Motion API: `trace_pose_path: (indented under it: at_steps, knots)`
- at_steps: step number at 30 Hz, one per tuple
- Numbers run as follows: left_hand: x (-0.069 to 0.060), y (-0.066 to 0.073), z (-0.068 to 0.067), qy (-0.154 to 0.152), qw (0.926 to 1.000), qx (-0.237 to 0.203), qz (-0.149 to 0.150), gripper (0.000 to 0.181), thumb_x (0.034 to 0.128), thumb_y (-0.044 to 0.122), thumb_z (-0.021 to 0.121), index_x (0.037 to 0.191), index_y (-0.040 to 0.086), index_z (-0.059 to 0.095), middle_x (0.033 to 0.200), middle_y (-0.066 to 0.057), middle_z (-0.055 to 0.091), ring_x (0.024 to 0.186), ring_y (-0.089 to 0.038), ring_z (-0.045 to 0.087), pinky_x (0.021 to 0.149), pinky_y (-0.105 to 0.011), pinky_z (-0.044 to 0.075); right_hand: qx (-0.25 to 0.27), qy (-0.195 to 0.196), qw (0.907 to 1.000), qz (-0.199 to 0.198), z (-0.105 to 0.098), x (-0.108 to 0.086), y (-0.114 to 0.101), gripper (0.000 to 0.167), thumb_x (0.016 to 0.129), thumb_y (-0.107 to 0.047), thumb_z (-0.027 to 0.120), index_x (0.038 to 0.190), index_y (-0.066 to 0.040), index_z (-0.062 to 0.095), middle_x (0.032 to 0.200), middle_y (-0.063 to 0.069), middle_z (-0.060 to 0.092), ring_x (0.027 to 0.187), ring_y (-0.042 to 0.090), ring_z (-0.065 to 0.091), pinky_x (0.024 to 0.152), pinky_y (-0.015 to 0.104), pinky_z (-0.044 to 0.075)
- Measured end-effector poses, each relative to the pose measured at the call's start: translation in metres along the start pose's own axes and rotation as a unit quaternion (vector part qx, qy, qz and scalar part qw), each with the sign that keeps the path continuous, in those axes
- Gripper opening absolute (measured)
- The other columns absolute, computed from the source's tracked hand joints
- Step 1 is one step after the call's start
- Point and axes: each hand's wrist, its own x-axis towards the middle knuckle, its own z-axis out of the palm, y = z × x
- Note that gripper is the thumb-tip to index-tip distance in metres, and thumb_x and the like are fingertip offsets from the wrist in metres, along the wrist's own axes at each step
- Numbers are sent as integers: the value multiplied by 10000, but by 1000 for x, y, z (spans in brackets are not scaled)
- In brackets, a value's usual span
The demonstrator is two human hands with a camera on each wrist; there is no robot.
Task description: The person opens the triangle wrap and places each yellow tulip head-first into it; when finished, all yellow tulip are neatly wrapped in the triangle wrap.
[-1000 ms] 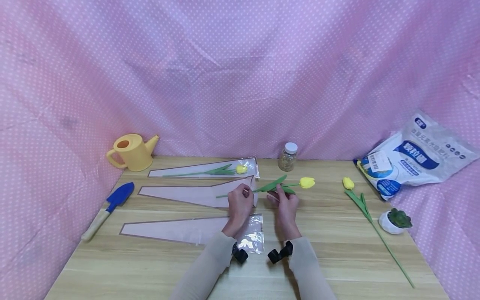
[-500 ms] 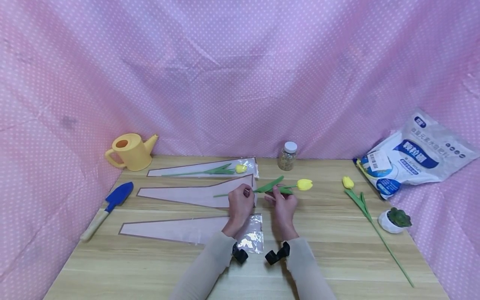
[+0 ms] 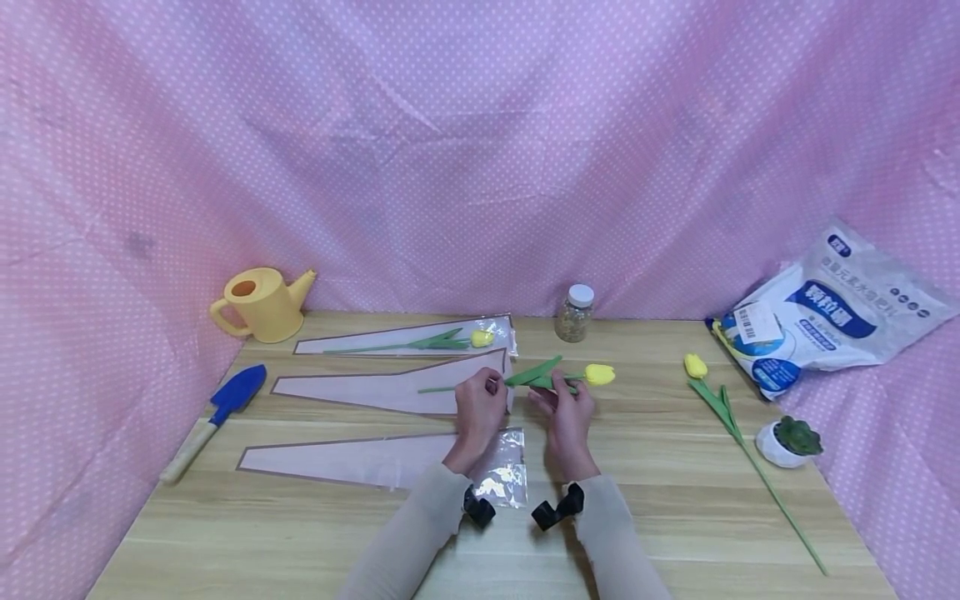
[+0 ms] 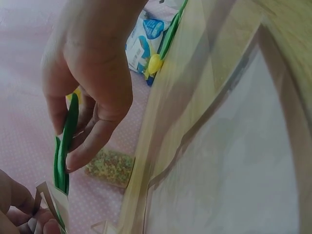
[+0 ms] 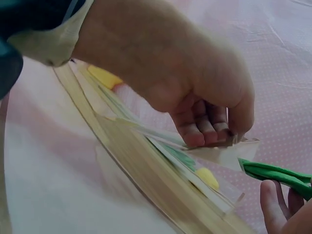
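My left hand (image 3: 480, 410) pinches the open right end of the middle clear sleeve (image 3: 352, 388). In the right wrist view this left hand (image 5: 195, 73) has its fingertips on the sleeve's edge (image 5: 227, 158). To its right, my right hand (image 3: 573, 418) grips a yellow tulip (image 3: 599, 375) near its leaves. The stem lies leftward along the sleeve and the flower head is outside. In the left wrist view, the right hand (image 4: 97, 73) pinches the green leaves (image 4: 70, 122) just outside the sleeve mouth; their lower part enters it.
Behind lies a sleeve with a tulip (image 3: 482, 338); another sleeve (image 3: 345, 460) lies in front. Around stand a yellow watering can (image 3: 270, 307), jar (image 3: 574, 315), fertilizer bag (image 3: 832, 312) and potted succulent (image 3: 787, 442). A blue trowel (image 3: 238, 389) lies left, another tulip (image 3: 696, 366) right.
The held tulip has slid left, its stem end farther along the middle sleeve and its flower head nearer my right hand. My left hand has stayed almost still.
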Motion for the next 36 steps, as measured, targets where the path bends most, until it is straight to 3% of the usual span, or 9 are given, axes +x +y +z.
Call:
trace_pose_path:
  at_steps: [8, 16, 25, 36]
  knots:
    - [-2, 2, 0, -71, 9998, -164, 44, 70, 817, -20, 666, 798, 2, 730, 617, -94, 694, 529, -119, 585, 517, -206, 483, 111, -94, 9998, 153, 3, -3, 3, 87, 1005, -110, 573, 1024, -31, 542, 830, -8, 740, 729, 119, 745, 690, 261, 625]
    - [0, -1, 0, 53, 9999, -110, 108, 79, 815, -29, 661, 786, 3, 727, 605, -93, 694, 520, -134, 603, 523, -230, 500, 322, -267, 9986, 333, 0, -6, -2, 144, 1049, -218, 491, 1089, -82, 467, 845, -14, 761, 755, 142, 768, 715, 304, 634]
    - [0, 2, -2, -79, 9997, -174, 164, 71, 822, -24, 667, 812, -5, 735, 649, -111, 711, 562, -159, 629, 542, -222, 518, 154, -173, 9989, 408, 4, -6, 3, 108, 1011, -164, 575, 943, -111, 509, 805, -41, 746, 704, 110, 753, 684, 274, 627]
    - [1, 2, -2, -66, 9994, -303, 170, 77, 819, -38, 658, 799, -12, 728, 651, -123, 712, 553, -166, 634, 529, -221, 522, 385, -135, 9969, 676, 1, -7, -1, 96, 1010, -190, 576, 1042, -116, 524, 866, -37, 758, 758, 107, 760, 671, 244, 618]
